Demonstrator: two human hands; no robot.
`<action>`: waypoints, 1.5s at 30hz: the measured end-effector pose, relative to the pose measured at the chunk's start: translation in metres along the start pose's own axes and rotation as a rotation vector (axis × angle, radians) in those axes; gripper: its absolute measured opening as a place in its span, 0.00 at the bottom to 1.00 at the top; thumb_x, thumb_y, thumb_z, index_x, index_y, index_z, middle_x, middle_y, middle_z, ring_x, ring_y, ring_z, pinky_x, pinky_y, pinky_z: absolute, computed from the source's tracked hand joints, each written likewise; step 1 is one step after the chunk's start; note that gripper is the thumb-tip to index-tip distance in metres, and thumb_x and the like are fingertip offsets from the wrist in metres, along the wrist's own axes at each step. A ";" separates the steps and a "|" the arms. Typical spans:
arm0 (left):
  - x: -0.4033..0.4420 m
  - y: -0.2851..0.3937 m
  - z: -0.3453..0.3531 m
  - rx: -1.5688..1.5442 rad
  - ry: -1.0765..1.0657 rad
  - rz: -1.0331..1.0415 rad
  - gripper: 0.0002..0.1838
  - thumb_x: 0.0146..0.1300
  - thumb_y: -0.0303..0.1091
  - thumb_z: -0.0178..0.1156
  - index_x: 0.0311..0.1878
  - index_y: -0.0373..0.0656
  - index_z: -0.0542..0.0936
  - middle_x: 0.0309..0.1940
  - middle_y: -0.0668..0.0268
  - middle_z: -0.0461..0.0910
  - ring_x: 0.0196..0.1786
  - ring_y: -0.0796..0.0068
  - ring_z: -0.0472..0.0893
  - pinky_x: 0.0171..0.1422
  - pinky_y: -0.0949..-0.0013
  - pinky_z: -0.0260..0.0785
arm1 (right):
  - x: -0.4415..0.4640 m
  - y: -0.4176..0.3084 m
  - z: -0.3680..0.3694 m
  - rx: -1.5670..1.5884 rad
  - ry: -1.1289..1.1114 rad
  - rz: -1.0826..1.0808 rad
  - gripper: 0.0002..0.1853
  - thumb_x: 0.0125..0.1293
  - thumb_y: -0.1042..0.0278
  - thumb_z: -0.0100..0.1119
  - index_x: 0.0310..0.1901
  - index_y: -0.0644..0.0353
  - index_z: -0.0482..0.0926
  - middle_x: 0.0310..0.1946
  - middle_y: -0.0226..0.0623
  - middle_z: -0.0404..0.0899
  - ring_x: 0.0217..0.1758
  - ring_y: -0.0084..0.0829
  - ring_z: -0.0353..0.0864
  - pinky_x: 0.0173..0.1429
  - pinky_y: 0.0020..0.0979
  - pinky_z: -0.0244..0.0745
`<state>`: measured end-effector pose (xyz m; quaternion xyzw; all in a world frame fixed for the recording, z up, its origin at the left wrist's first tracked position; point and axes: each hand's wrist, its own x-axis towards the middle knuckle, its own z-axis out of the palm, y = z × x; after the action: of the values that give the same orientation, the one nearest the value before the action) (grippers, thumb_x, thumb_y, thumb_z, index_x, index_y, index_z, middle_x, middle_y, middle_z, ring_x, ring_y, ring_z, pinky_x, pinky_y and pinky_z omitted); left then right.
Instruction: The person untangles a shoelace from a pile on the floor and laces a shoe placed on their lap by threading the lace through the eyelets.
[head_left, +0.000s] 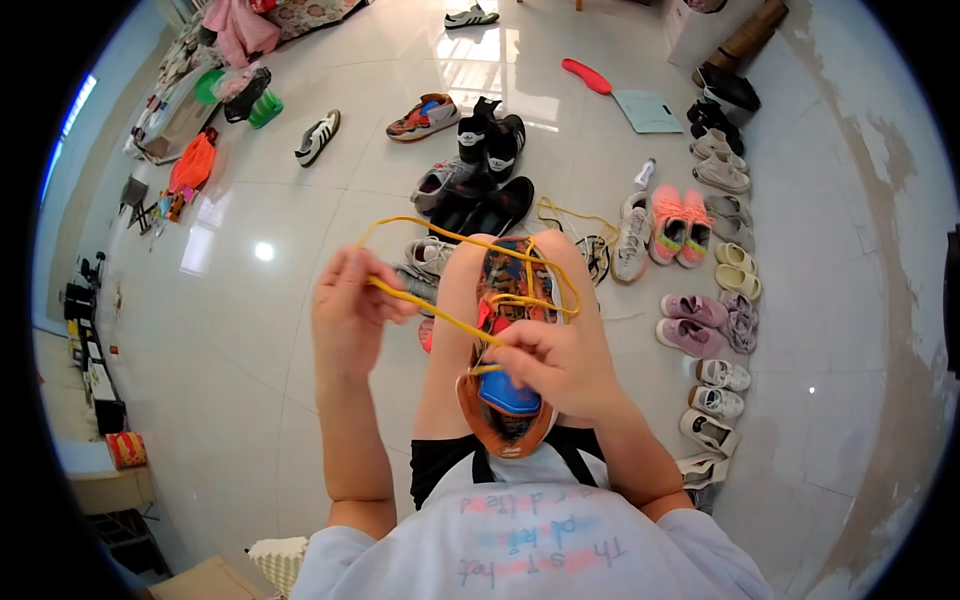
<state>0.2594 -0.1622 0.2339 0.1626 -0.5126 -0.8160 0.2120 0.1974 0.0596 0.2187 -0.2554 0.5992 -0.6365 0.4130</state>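
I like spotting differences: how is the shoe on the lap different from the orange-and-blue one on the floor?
The lap shoe has yellow lace on it; the floor shoe shows none. The lap shoe points forward; the floor shoe lies more sideways. Both have orange and blue.

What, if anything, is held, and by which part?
The yellow shoelace: the grip of the left hand is at one end of its stretch between the hands, that of the right hand at the other, over the sneaker.
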 end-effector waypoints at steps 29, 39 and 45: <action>-0.029 -0.042 0.050 0.919 -0.473 0.045 0.06 0.60 0.21 0.59 0.40 0.36 0.80 0.35 0.61 0.79 0.36 0.70 0.80 0.42 0.70 0.73 | -0.007 0.021 -0.007 -0.687 0.491 -0.347 0.07 0.61 0.68 0.62 0.35 0.58 0.74 0.25 0.43 0.79 0.29 0.44 0.82 0.33 0.40 0.76; -0.017 -0.069 0.039 1.135 -0.433 0.238 0.06 0.56 0.28 0.63 0.35 0.36 0.81 0.34 0.55 0.77 0.37 0.53 0.78 0.42 0.58 0.71 | -0.002 0.034 -0.019 -0.761 0.623 -0.230 0.15 0.50 0.67 0.71 0.36 0.62 0.76 0.32 0.39 0.75 0.27 0.36 0.77 0.35 0.33 0.75; -0.016 -0.077 0.044 1.186 -0.404 0.297 0.04 0.52 0.28 0.63 0.29 0.38 0.82 0.28 0.59 0.75 0.37 0.57 0.77 0.42 0.59 0.70 | 0.001 0.045 -0.027 -0.686 0.619 0.018 0.15 0.48 0.71 0.68 0.37 0.65 0.77 0.31 0.41 0.79 0.31 0.33 0.80 0.39 0.30 0.77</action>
<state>0.2380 -0.0901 0.1833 0.0225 -0.9235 -0.3708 0.0960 0.1848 0.0758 0.1706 -0.1699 0.8725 -0.4442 0.1120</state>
